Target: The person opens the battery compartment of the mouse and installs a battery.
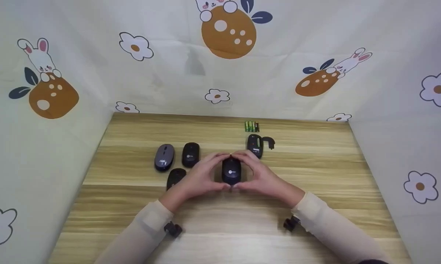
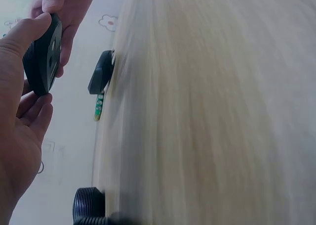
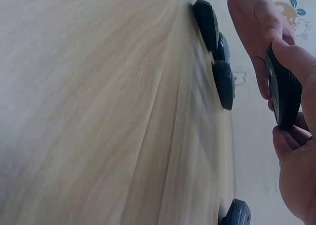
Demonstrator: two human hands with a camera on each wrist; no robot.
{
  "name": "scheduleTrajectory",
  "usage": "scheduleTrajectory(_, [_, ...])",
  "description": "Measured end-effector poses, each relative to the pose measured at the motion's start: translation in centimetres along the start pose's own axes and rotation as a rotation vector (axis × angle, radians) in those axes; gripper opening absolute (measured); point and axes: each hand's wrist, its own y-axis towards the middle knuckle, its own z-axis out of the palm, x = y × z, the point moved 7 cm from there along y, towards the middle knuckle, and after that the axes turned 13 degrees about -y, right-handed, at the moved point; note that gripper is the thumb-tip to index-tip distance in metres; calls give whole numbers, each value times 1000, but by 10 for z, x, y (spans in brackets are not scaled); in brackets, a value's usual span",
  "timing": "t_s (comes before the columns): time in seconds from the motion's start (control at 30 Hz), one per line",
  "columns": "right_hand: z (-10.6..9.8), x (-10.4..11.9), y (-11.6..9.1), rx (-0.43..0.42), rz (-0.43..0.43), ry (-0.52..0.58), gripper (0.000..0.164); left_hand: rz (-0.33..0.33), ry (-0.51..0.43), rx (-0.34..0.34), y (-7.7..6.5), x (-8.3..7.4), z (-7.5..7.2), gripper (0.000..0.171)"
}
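Observation:
A black computer mouse [image 1: 231,171] is held between both hands, its logo side up, lifted off the wooden table [image 1: 235,227]. My left hand [image 1: 202,177] grips its left side, thumb at the near end and fingers at the far end. On the other side my right hand [image 1: 265,179] grips it in the same way. The mouse's underside [image 2: 53,54] faces the table in the left wrist view. Just beyond the right fingers lies another mouse [image 1: 255,143], bottom up, its battery bay uncovered with a green battery inside. A curved black cover [image 1: 269,141] lies beside it.
Left of the hands lie a grey mouse [image 1: 164,157], a black mouse [image 1: 190,154] and another dark mouse [image 1: 175,178] partly hidden by the left arm. Several batteries [image 1: 252,126] sit in a row near the back edge. Patterned cloth walls [image 1: 169,84] border the table.

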Motion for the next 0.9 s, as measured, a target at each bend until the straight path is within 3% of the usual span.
scheduleTrajectory(0.2, [-9,-4,-6,-25,-11,8,94,24,-34,-10,9,-3,8,99])
scheduleTrajectory(0.43, [-21,-6,-13,-83,-35,11,91,98,-116,-16,18,-10,14,96])
scheduleTrajectory(0.7, [-30,-2,-20,-135,-78,17,86,131,-166,-33,22,-16,19,93])
scheduleTrajectory(0.9, [-32,-2,-23,-159,-103,-15,80,150,-261,-40,21,-17,20,88])
